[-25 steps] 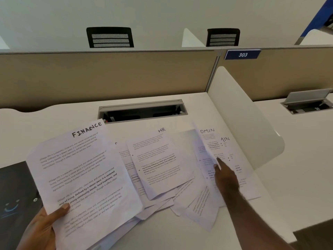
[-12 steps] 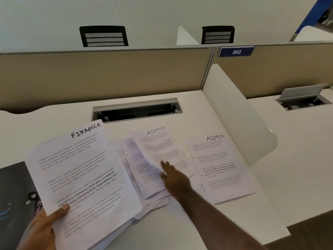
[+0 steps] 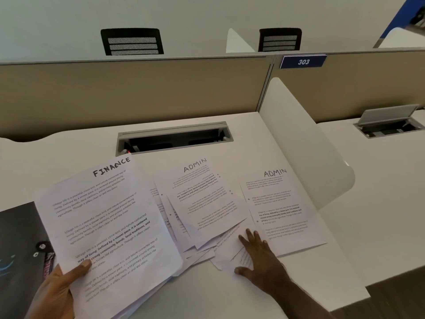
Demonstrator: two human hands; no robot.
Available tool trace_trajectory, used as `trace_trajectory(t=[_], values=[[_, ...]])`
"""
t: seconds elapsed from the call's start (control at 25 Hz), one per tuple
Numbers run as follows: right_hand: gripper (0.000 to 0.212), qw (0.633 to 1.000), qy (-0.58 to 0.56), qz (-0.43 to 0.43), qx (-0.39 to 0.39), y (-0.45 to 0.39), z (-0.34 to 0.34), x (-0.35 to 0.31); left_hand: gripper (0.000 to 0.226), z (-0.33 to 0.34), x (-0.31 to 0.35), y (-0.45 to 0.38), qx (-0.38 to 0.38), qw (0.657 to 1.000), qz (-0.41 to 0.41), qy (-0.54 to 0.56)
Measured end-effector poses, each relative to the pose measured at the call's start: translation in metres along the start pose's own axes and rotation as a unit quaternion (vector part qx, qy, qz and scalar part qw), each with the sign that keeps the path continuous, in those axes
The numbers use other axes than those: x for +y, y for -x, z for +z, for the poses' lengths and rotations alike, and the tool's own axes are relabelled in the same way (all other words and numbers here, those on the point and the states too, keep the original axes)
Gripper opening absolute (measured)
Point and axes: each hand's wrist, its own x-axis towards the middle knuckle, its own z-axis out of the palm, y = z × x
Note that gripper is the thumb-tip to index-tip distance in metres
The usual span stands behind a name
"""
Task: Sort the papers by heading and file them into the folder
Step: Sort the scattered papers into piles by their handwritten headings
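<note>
Head view: my left hand (image 3: pixel 55 288) grips the FINANCE stack (image 3: pixel 108 231); my right hand (image 3: pixel 259 256) lies flat on loose papers (image 3: pixel 207 210), which could slide and mix headings.

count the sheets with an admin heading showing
2. One ADMIN sheet tops the loose pile mid-desk, its printed text upside down; the other ADMIN sheet lies alone to its right. More may be buried in the pile.

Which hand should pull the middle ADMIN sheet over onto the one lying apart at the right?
Probably the right hand: it lies open on the loose pile between both ADMIN sheets. The left hand is busy holding the FINANCE stack.
</note>
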Motion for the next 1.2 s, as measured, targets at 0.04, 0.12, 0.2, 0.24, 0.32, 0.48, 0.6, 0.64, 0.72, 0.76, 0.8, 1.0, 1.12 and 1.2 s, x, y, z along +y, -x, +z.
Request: trace_trajectory(t=[0.04,0.12,0.2,0.24,0.32,0.48,0.6,0.64,0.72,0.76,0.8,1.0,1.12,1.2], values=[[0.092,1.0,0.011,-0.002,0.007,0.001,0.004,0.0,0.05,0.004,0.0,0.0,-0.007,1.0,-0.003,-0.002],[0.099,0.999,0.026,0.016,0.039,0.0,0.009,-0.005,0.049,0.015,0.001,0.002,-0.02,1.0,-0.002,-0.007],[0.104,0.996,0.047,0.045,0.068,-0.006,0.015,-0.011,0.048,0.022,0.005,0.006,-0.032,0.999,0.005,-0.007],[0.104,0.994,0.053,0.061,0.071,-0.009,0.016,-0.013,0.048,0.024,0.006,0.007,-0.034,0.999,0.005,-0.008],[0.1,0.991,0.069,0.088,0.069,-0.014,0.017,-0.018,0.048,0.023,0.008,0.007,-0.031,0.999,0.001,-0.012],[0.082,0.986,0.089,0.084,0.112,-0.022,0.016,-0.025,0.048,0.018,0.007,0.006,-0.022,1.0,-0.004,-0.017],[0.074,0.98,0.125,0.075,0.133,-0.025,0.014,-0.026,0.048,0.015,0.005,0.005,-0.023,1.0,-0.012,-0.014],[0.072,0.978,0.138,0.069,0.141,-0.027,0.014,-0.026,0.048,0.014,0.005,0.005,-0.024,1.0,-0.011,-0.014],[0.072,0.974,0.155,0.057,0.157,-0.03,0.011,-0.026,0.042,0.014,0.004,0.004,-0.021,1.0,-0.008,-0.015],[0.07,0.97,0.162,0.053,0.172,-0.033,0.01,-0.026,0.039,0.013,0.003,0.003,-0.017,1.0,-0.005,-0.015],[0.067,0.965,0.173,0.044,0.194,-0.036,0.008,-0.024,0.036,0.012,0.003,0.003,-0.013,1.0,-0.007,-0.016],[0.052,0.938,0.195,-0.004,0.286,-0.052,0.0,-0.005,0.038,0.004,0.006,-0.001,-0.01,1.0,-0.01,-0.026],[0.05,0.932,0.135,-0.035,0.334,-0.057,-0.007,0.002,0.045,0.004,0.009,0.001,-0.021,0.999,-0.004,-0.032],[0.055,0.935,0.107,-0.057,0.334,-0.059,-0.012,0.0,0.049,0.005,0.008,0.0,-0.027,0.999,0.001,-0.033]])
